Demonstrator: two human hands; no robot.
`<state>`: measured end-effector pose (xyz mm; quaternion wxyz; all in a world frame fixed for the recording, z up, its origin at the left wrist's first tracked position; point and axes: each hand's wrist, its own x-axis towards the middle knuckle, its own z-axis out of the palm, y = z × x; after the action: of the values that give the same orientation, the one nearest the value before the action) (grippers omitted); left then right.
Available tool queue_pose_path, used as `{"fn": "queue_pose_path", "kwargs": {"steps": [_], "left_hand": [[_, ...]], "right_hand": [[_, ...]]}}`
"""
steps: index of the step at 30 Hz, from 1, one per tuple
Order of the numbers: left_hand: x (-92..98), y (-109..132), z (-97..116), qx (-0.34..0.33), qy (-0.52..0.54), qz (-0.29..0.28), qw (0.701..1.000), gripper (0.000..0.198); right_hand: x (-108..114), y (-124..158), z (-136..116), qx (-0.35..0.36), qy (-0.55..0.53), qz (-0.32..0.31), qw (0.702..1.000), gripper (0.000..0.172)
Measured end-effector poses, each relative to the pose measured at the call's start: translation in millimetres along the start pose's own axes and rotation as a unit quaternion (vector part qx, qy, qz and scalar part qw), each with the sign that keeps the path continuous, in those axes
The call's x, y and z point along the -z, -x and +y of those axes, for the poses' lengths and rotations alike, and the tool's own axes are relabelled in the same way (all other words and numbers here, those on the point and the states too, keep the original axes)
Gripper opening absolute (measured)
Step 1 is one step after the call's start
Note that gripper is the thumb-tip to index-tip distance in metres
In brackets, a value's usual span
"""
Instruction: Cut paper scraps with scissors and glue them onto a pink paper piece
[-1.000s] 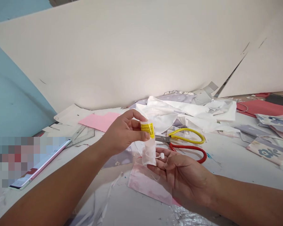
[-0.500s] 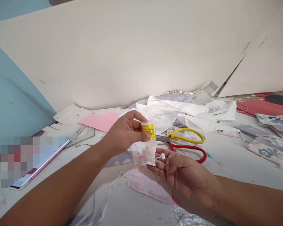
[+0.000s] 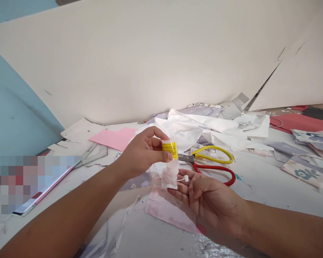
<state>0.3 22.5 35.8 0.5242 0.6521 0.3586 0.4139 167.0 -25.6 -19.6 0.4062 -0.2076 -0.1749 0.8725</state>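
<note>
My left hand (image 3: 148, 152) pinches a small bottle (image 3: 170, 149) with a yellow printed label between thumb and fingers. Below the label, a translucent white piece (image 3: 169, 177) hangs down; whether it belongs to the bottle or is separate I cannot tell. A small white cap-like knob (image 3: 186, 178) sits on a thin strand beside it. My right hand (image 3: 204, 197) lies palm up, fingers stretched out, with their tips at the white piece and knob. Beneath the hands is a pale pink patterned piece of fabric (image 3: 169, 211). Scissors (image 3: 188, 158) with one yellow and one red handle lie just behind my right hand.
White cloth and paper scraps (image 3: 191, 125) are heaped against the pale board (image 3: 161, 64) at the back. A pink sheet (image 3: 113, 139) and a clear set square (image 3: 97, 154) lie left, near a phone-like device (image 3: 48, 190), partly blurred. Patterned pouches (image 3: 306, 172) and red sheets (image 3: 303, 123) are at right.
Almost nothing differs. Both hands and the bottle keep the same place and pose, apart from a very slight shift.
</note>
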Motion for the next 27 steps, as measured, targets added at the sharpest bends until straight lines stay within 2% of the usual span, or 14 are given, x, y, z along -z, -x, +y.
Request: {"fn": "queue_pose_path", "kwargs": {"steps": [12, 17, 21, 27], "left_hand": [[-0.1, 0.6, -1.2, -0.019, -0.015, -0.016, 1.0, 0.028], [-2.0, 0.4, -0.6, -0.033, -0.004, -0.025, 0.999, 0.028], [-4.1, 2.0, 0.9, -0.04, -0.01, -0.019, 0.999, 0.028], [-8.5, 5.7, 2.6, -0.038, -0.019, -0.003, 0.999, 0.027]], "right_hand": [[-0.4, 0.0, 1.2, -0.007, 0.003, 0.008, 1.0, 0.04], [-0.7, 0.9, 2.6, 0.016, 0.081, -0.02, 0.996, 0.036], [-1.8, 0.2, 2.4, 0.023, 0.132, 0.046, 0.99, 0.037], [-2.3, -1.2, 2.8, 0.042, 0.114, 0.083, 0.989, 0.03]]}}
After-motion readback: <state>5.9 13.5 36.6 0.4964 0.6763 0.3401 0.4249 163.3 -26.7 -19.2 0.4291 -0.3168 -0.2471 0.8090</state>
